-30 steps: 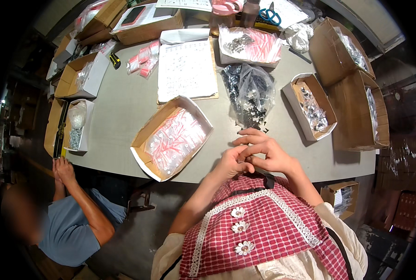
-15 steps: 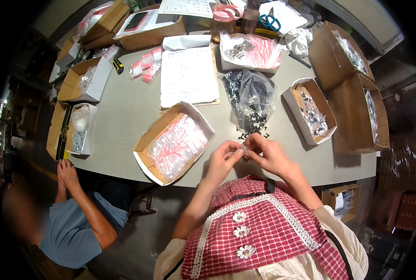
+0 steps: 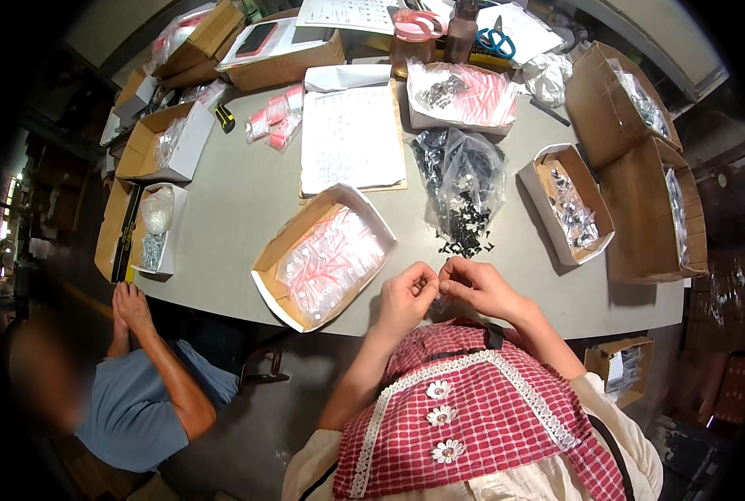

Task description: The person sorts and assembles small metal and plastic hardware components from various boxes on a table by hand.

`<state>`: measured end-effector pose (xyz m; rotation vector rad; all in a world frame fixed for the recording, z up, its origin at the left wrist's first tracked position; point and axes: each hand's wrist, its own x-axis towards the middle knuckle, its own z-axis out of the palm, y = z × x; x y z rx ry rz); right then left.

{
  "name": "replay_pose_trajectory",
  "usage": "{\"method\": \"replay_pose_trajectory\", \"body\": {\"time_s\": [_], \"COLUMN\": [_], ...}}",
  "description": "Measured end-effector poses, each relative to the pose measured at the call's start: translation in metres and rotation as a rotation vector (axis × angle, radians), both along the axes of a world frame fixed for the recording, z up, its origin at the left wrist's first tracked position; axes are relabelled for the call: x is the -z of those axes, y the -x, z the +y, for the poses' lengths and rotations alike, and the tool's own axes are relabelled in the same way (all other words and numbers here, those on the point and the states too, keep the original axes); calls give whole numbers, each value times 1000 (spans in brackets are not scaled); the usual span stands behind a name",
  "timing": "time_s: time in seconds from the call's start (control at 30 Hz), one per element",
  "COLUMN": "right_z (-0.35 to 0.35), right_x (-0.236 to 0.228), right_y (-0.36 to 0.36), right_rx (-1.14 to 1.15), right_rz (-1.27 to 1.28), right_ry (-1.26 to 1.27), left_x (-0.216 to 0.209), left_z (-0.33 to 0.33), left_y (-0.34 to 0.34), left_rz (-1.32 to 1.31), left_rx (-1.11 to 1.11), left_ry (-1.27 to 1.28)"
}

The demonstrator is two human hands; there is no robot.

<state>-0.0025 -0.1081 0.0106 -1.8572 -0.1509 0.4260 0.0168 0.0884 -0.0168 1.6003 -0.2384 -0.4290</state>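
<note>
My left hand [image 3: 407, 296] and my right hand [image 3: 479, 288] meet at the table's near edge, fingertips pinched together. Between them hangs a small clear plastic bag [image 3: 440, 306], mostly hidden by the fingers; what is in it is too small to tell. Just beyond my fingers, small black parts [image 3: 466, 242] spill from the mouth of a large clear bag [image 3: 473, 171]. To the left of my hands stands an open carton [image 3: 266, 280] full of small clear bags with red edges [image 3: 331, 263].
A carton of small metal parts [image 3: 575, 209] stands on the right, near tall brown boxes [image 3: 652, 209]. Farther back are a carton of red-edged bags [image 3: 464, 92], written sheets [image 3: 349, 138], a yellow-black cutter [image 3: 225, 118] and blue scissors [image 3: 496, 40]. Another person [image 3: 139, 392] sits at the left.
My hands have drawn slightly nearer to my body, with the small bag now hanging below the fingertips. The whole view has shifted a little, so the table's things appear farther right.
</note>
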Motion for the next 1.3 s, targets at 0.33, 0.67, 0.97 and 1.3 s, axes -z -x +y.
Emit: {"method": "replay_pose_trajectory", "body": {"time_s": [0.33,0.67,0.97,1.3], "right_z": [-2,-15,-76,-21], "right_x": [-2,-28,-19,-1], "right_y": [-9,-7,-8,-8], "right_rx": [-4,216,1022,477], "right_rz": [343,514,-124,79], "right_ry": [-264,-656,-663,-470], "left_x": [-4,-34,-7,-11], "left_z": [-6,-6,61,68], "left_y": [4,-11,-57,-56], "left_rz": [387,479,-541,-270], "left_rx": [-50,-73,-431,-443], "left_ry": [377,400,-909,-540]}}
